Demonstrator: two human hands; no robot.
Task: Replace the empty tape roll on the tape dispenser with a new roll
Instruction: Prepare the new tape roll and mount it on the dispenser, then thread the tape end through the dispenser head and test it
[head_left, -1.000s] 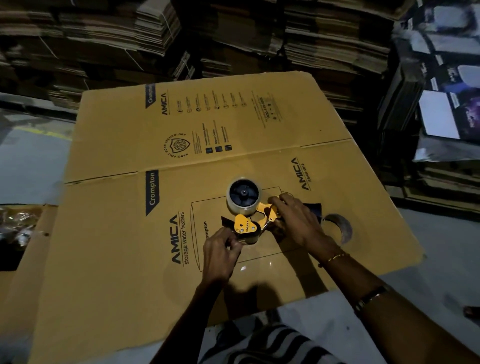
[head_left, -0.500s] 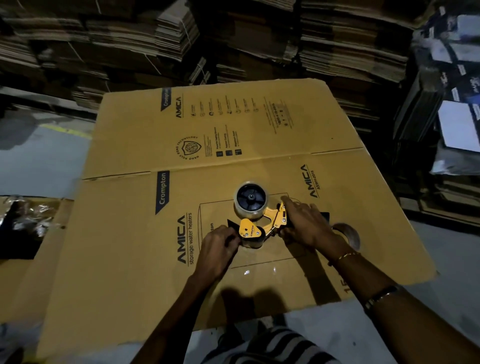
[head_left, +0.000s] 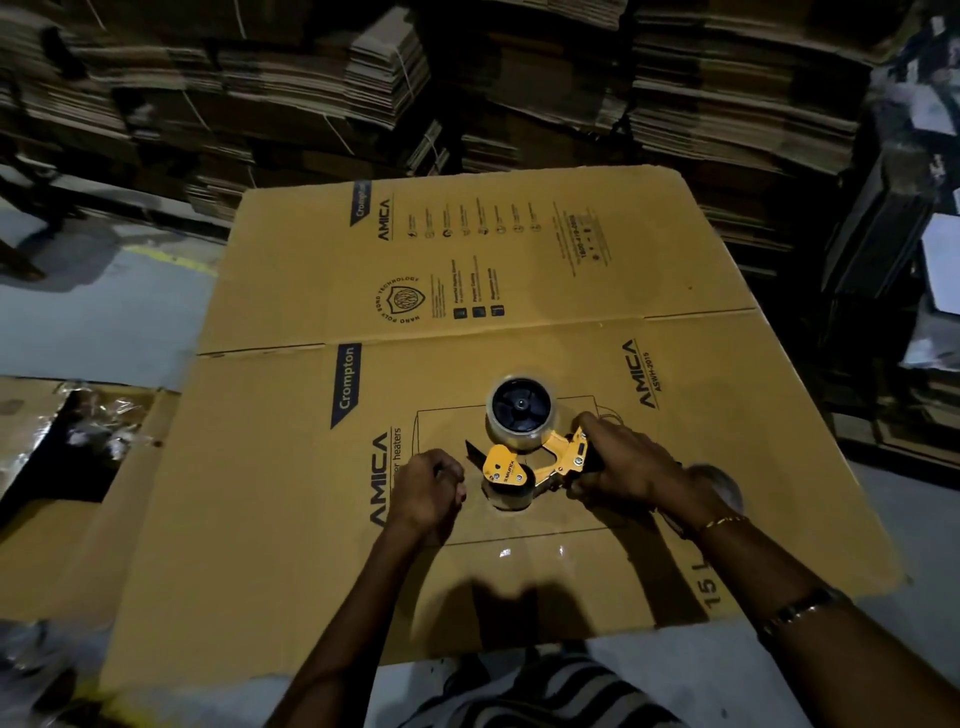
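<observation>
A yellow tape dispenser (head_left: 540, 460) lies on its side on a flattened cardboard box (head_left: 291, 467). A clear tape roll (head_left: 521, 410) sits on its black hub at the far end. My right hand (head_left: 623, 460) grips the dispenser's handle from the right. My left hand (head_left: 428, 491) has its fingers curled together just left of the dispenser's front roller, pinching something I cannot make out, perhaps the tape's end. A brown round thing (head_left: 719, 480), partly hidden behind my right wrist, lies on the cardboard.
Tall stacks of flattened cartons (head_left: 467, 78) fill the background and right side. An open box with crumpled plastic (head_left: 78, 436) sits at the left. Grey floor (head_left: 78, 322) shows around the cardboard, and striped clothing (head_left: 545, 696) at the bottom edge.
The view has shifted, so the cardboard and dispenser appear a little further right. My left hand has drawn slightly away from the dispenser's front; my right hand keeps its hold on the handle.
</observation>
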